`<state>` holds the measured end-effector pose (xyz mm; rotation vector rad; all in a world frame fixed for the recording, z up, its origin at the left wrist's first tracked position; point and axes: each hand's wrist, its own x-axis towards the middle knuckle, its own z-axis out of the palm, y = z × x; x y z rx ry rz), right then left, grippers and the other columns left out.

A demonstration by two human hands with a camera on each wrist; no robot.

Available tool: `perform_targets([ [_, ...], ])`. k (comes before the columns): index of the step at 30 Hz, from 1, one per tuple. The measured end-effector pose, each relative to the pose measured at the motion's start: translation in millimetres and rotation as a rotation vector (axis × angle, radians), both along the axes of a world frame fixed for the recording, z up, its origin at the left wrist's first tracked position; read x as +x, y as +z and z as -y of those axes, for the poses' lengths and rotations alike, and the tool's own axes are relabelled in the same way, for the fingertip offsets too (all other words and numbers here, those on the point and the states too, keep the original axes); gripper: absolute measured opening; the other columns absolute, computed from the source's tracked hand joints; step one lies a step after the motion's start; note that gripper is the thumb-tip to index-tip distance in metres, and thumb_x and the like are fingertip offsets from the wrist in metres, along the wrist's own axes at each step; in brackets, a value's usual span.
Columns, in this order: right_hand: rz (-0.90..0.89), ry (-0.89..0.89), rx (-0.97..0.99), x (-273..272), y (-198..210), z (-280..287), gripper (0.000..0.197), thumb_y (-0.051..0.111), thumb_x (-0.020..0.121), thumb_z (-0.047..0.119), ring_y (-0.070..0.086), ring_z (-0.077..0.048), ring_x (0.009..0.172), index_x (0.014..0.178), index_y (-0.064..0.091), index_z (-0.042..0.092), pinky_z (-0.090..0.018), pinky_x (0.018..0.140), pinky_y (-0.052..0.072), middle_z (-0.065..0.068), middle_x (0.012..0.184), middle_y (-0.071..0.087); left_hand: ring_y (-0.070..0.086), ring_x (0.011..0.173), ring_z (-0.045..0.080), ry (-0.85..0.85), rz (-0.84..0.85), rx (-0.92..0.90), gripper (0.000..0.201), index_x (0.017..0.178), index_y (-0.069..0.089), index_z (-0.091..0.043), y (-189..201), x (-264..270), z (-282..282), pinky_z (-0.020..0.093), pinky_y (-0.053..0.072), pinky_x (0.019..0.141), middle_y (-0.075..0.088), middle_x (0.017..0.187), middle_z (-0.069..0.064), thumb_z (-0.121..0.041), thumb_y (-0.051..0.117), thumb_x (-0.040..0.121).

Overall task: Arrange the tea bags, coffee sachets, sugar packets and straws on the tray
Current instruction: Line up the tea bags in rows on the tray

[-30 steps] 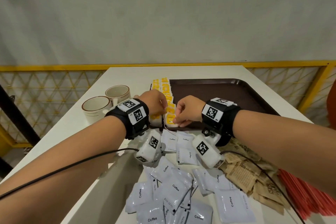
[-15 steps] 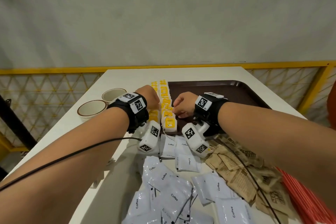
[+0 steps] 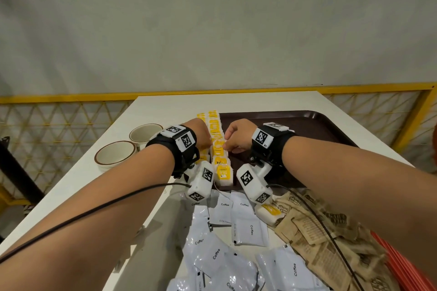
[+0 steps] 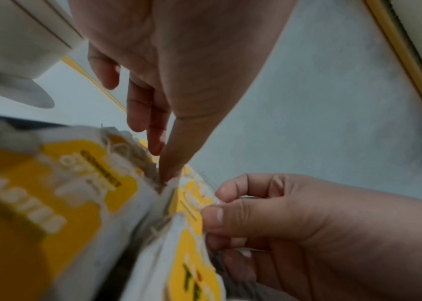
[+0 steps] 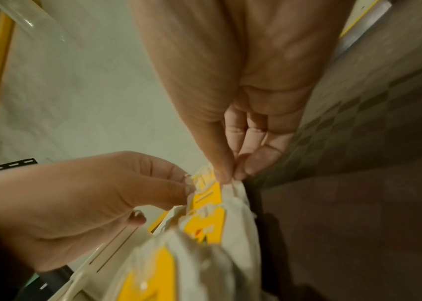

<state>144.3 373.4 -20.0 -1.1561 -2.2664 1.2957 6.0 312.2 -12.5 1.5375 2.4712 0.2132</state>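
1. L hand (image 3: 201,136) pinches tea bags (image 3: 218,146) from 9 o'clock side of row.
2. R hand (image 3: 237,136) pinches same row from 3 o'clock.
3. Row runs along tray (image 3: 307,125) left edge.
4. Coffee sachets (image 3: 250,231), sugar packets (image 3: 326,243), straws (image 3: 402,264) on table at 6 o'clock, off tray.

Left hand (image 3: 203,134), right hand (image 3: 238,136) both pinching.

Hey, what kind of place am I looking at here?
Probably a staged workstation, not a café: a white table against a bare grey wall, fenced by a yellow mesh barrier, with a brown tray and two cups.
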Motion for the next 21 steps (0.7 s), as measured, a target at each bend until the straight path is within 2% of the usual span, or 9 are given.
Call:
perform_targets([
  [3, -0.050, -0.033, -0.019, -3, -3, -4, 0.024, 0.073, 0.077, -0.006, 0.064, -0.019, 0.065, 0.075, 0.055, 0.010, -0.032, 0.068, 0.058, -0.010, 0.074, 0.062, 0.062, 0.094, 0.022, 0.012, -0.005, -0.004, 0.027, 0.107, 0.070, -0.008, 1, -1, -3, 0.030, 0.050, 0.080, 0.067, 0.110, 0.009, -0.026, 0.060, 0.089],
  [6, -0.077, -0.021, -0.075, -1, -4, -7, 0.023, 0.074, 0.078, -0.001, 0.064, -0.019, 0.068, 0.070, 0.055, 0.008, -0.033, 0.070, 0.059, -0.011, 0.072, 0.062, 0.063, 0.100, 0.023, 0.017, 0.002, -0.008, 0.027, 0.109, 0.069, -0.009, 0, -2, -4, 0.030, 0.051, 0.083, 0.067, 0.111, 0.009, -0.026, 0.059, 0.089],
  [10, 0.036, 0.057, -0.088, 4, 3, -4, 0.027, 0.081, 0.074, 0.008, 0.058, -0.019, 0.065, 0.066, 0.055, 0.010, -0.035, 0.080, 0.054, -0.010, 0.065, 0.056, 0.063, 0.097, 0.022, 0.020, 0.041, 0.027, 0.026, 0.104, 0.071, -0.010, -2, -5, -5, 0.032, 0.051, 0.083, 0.068, 0.108, 0.007, -0.027, 0.065, 0.085],
  [12, 0.087, 0.124, -0.094, 6, 4, 2, 0.027, 0.081, 0.072, 0.006, 0.058, -0.025, 0.072, 0.065, 0.056, 0.009, -0.039, 0.084, 0.051, -0.017, 0.074, 0.057, 0.063, 0.098, 0.022, 0.024, 0.061, 0.068, 0.022, 0.097, 0.071, -0.009, -3, -8, -4, 0.033, 0.053, 0.085, 0.068, 0.105, 0.006, -0.026, 0.069, 0.082],
  [15, 0.046, 0.155, -0.128, 7, 1, 9, 0.024, 0.079, 0.071, -0.004, 0.057, -0.032, 0.074, 0.064, 0.058, 0.006, -0.045, 0.086, 0.049, -0.023, 0.081, 0.057, 0.063, 0.096, 0.023, 0.031, 0.109, 0.149, 0.014, 0.081, 0.065, -0.013, 1, -9, -1, 0.032, 0.051, 0.082, 0.068, 0.101, 0.007, -0.025, 0.073, 0.080],
  [19, 0.027, 0.113, -0.123, 4, -3, 10, 0.025, 0.079, 0.070, -0.006, 0.062, -0.037, 0.084, 0.062, 0.059, 0.006, -0.053, 0.095, 0.050, -0.026, 0.083, 0.062, 0.060, 0.089, 0.019, 0.005, 0.132, 0.169, 0.021, 0.087, 0.071, -0.011, 3, -7, 9, 0.028, 0.045, 0.075, 0.067, 0.095, 0.005, -0.031, 0.074, 0.080],
  [21, 0.043, 0.101, -0.137, 5, 0, 9, 0.025, 0.079, 0.071, -0.002, 0.062, -0.035, 0.081, 0.061, 0.059, 0.006, -0.053, 0.094, 0.050, -0.023, 0.077, 0.062, 0.061, 0.090, 0.018, -0.020, 0.109, 0.156, 0.023, 0.089, 0.074, -0.012, 3, -5, 14, 0.028, 0.046, 0.075, 0.067, 0.092, 0.002, -0.033, 0.074, 0.080],
])
